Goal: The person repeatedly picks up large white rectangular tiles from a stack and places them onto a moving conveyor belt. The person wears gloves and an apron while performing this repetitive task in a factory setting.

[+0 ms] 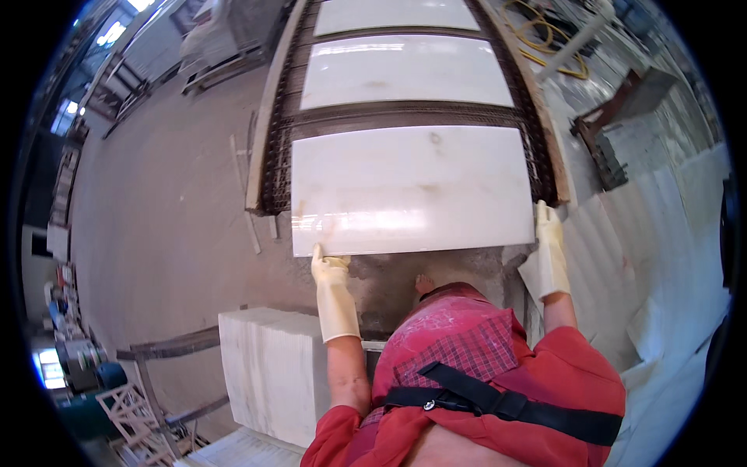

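A polished white stone slab (412, 187) with faint brown stains lies at the near end of a conveyor (280, 167), its near edge jutting out past the conveyor's end. My left hand (330, 265), in a cream rubber glove, grips that edge near the left corner, thumb on top and the other fingers underneath. At the right side, close to the near corner, my right hand (548, 226) in a matching glove is on the slab's edge; its fingers are partly hidden there. A second white slab (405, 74) rests farther up the conveyor, with a third slab (397, 14) beyond it.
Left of my body stands a stack of white slabs (272, 366) beside a metal rack (171, 350). Grey sheeting (615, 265) covers the right side. A rusty metal bracket (611, 128) and a coiled yellow hose (556, 47) lie right of the conveyor. Thin strips (245, 194) lie on the floor.
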Available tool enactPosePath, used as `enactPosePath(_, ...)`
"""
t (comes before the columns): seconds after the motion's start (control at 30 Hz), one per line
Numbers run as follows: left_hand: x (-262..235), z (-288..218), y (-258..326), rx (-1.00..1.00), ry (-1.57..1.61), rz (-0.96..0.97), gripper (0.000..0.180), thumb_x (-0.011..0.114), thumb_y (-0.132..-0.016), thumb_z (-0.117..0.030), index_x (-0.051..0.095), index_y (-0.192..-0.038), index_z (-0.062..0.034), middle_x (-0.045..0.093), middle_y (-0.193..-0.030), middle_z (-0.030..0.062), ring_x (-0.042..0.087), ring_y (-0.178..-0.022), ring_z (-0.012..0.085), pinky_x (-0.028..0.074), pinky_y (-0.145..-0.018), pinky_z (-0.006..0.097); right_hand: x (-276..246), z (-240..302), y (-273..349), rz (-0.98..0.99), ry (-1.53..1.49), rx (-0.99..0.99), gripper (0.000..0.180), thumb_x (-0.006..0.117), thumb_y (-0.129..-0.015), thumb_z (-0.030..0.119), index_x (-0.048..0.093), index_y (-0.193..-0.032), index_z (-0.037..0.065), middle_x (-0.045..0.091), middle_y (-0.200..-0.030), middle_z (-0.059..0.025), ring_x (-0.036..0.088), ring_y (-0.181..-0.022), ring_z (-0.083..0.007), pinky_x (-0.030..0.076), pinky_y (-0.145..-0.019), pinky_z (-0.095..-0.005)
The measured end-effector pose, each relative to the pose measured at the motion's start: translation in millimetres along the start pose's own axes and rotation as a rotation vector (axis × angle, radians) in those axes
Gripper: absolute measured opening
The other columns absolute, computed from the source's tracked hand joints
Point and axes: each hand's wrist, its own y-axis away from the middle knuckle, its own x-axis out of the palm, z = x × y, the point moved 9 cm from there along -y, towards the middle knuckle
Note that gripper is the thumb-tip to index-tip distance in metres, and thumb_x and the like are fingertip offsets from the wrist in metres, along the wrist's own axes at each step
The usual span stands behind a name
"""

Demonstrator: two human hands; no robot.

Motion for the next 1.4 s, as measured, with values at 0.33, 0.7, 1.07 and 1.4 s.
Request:
enactPosePath(0.33, 16, -13, -1, 0.077, -0.093, 0.007, 0.041, 0.051, -0.103, -0.035, 0.048, -0.14, -0.0164, 0.055, -0.14, 0.0105, 0.056, -0.124, 0.0339, 0.049, -0.098, 0.058, 66, -48, 20, 0.165, -0.331, 0.148, 0.075, 0.05, -0.097, 0.063, 0.062, -0.126, -0.005, 0.069, -0.119, -0.0188, 0.064, -0.111, -0.0265, 0.046, -0.099, -0.0368)
enactPosePath(0.7, 24, -24, -6, 0.143, -0.153, 0.034, 0.038, 0.049, -0.105, -0.031, 0.047, -0.137, -0.0102, 0.056, -0.139, 0.0124, 0.059, -0.122, 0.0363, 0.054, -0.092, 0.059, 47, -19, 39, 0.059, -0.418, 0.264, 0.06, 0.06, -0.097, 0.053, 0.068, -0.115, -0.004, 0.072, -0.105, -0.0107, 0.064, -0.094, -0.0192, 0.05, -0.087, -0.0329)
enactPosePath(1.07, 40, -15, -10, 0.093, -0.118, 0.074, 0.032, 0.049, -0.104, -0.033, 0.052, -0.132, -0.0165, 0.059, -0.137, 0.0095, 0.06, -0.123, 0.033, 0.053, -0.094, 0.057, 57, 2, 4, 0.166, -0.447, 0.169, 0.063, 0.059, -0.097, 0.053, 0.062, -0.127, -0.003, 0.069, -0.119, -0.0117, 0.065, -0.106, -0.0214, 0.049, -0.093, -0.0344)
enactPosePath(1.4, 31, 10, 32, 0.073, -0.099, 0.386, 0.061, 0.044, -0.103, -0.049, 0.037, -0.148, -0.0088, 0.042, -0.149, 0.0231, 0.044, -0.136, 0.04, 0.039, -0.111, 0.056, 100, -56, -7, 0.393, -1.062, 0.306, 0.075, 0.046, -0.097, 0.065, 0.048, -0.143, 0.006, 0.053, -0.143, -0.0157, 0.049, -0.133, -0.0329, 0.038, -0.114, -0.0458)
